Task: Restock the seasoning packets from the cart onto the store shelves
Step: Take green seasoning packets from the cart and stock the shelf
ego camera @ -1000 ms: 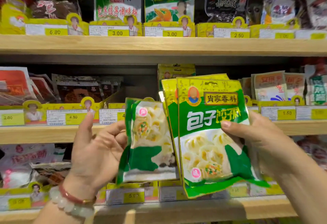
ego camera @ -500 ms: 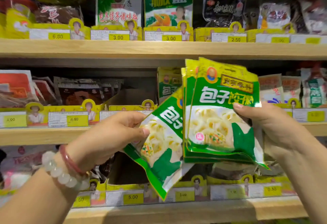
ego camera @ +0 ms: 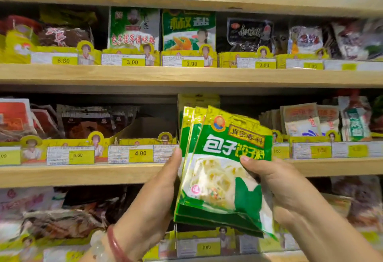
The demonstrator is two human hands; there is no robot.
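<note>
Now I have both hands on the packets, held in front of the middle shelf: left hand cupping their left edge, right hand pinching the front. They look light, floppy and slick, so I'd grip the sealed edges.

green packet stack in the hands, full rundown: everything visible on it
The green packet stack is several glossy plastic pouches, fanned so at least three yellow top edges show. The front one has a yellow band with a round logo, white and yellow characters on green, and a dumpling photo below. It stands roughly upright, tilted clockwise, before the middle shelf. The left hand presses its left edge with the thumb; the right hand holds the right side, thumb on the front.
</note>
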